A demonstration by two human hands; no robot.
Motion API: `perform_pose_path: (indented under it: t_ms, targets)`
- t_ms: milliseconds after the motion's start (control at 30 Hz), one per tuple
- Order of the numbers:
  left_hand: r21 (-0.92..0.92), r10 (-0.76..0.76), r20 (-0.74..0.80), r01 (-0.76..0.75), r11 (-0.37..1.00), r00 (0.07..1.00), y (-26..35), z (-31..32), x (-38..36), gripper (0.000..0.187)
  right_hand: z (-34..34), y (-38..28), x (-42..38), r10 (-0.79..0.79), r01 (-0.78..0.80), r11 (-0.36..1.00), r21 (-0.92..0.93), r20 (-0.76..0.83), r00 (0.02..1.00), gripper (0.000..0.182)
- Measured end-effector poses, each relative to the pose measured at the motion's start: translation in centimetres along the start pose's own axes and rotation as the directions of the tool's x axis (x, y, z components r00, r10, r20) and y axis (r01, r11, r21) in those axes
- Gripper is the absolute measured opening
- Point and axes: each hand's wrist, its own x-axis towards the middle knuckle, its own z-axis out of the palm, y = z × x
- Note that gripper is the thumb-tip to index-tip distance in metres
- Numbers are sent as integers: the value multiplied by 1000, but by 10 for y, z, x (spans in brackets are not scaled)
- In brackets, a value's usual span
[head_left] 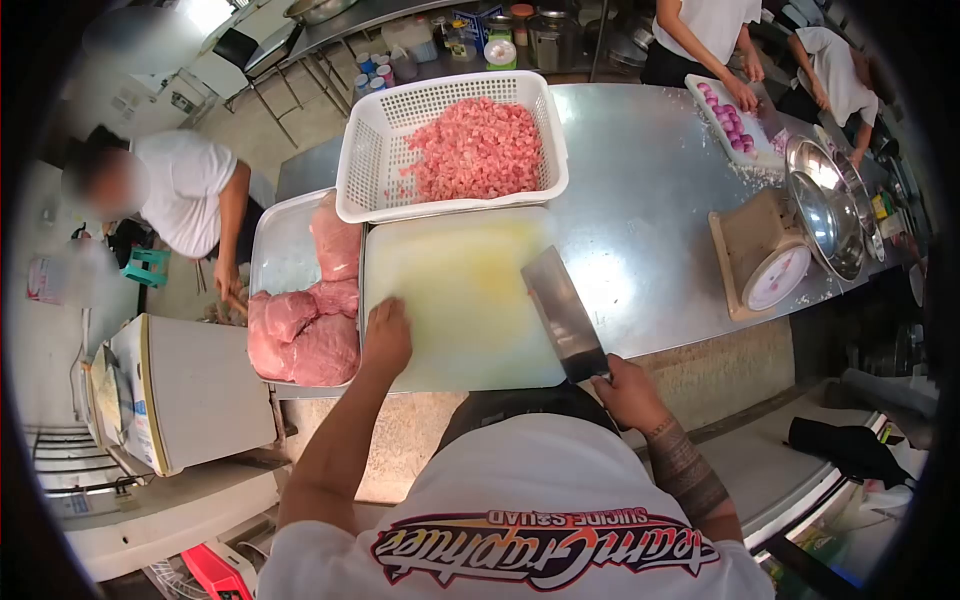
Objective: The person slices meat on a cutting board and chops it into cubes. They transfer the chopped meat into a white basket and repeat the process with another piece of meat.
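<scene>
A wide cleaver (562, 312) is held by its dark handle in my right hand (632, 392), at the front right of the cutting board. Its blade slants up and left across the board's right edge. My left hand (388, 338) rests on the left edge of the white cutting board (450, 300), fingers pointing away from me and nothing seen in them. The board is bare, with a yellowish stain. Left of it, large pieces of raw meat (310, 335) lie in a metal tray (283, 245). Behind the board stands a white perforated basket (375, 150) with diced meat (478, 150).
A kitchen scale (760, 260) with metal bowls (825, 215) stands at the right of the steel table (640, 200). At the far right, a person's hands (745, 90) work over purple onions (728, 120) on a board. Another person (190, 190) bends at the left, near a white cabinet (210, 390).
</scene>
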Motion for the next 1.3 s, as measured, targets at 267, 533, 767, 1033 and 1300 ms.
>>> perform_pose_path:
  t_ms: [267, 533, 767, 1033, 1300]
  targets:
    - [25, -146, -71, 148, 989, 987, 20, 0, -43, 16, -4, -5, 24, 110, -193, 902, 387, 227, 968, 30]
    - [-350, -149, -356, 16, 936, 923, 112, -54, 41, 13, -26, -27, 41, -29, -81, 766, 637, 160, 987, 23]
    - [-306, 373, -267, -445, 842, 889, 204, -84, 75, 52, -57, -53, 63, -30, -97, 705, 702, 166, 986, 15]
    - [-123, 299, -304, -348, 929, 905, 182, -96, 180, 58, -87, -48, 59, -92, 42, 702, 711, 32, 995, 22]
    - [73, -80, 382, 56, 996, 921, 85, -31, 80, 33, -68, 22, 8, 96, -65, 737, 673, -9, 995, 31]
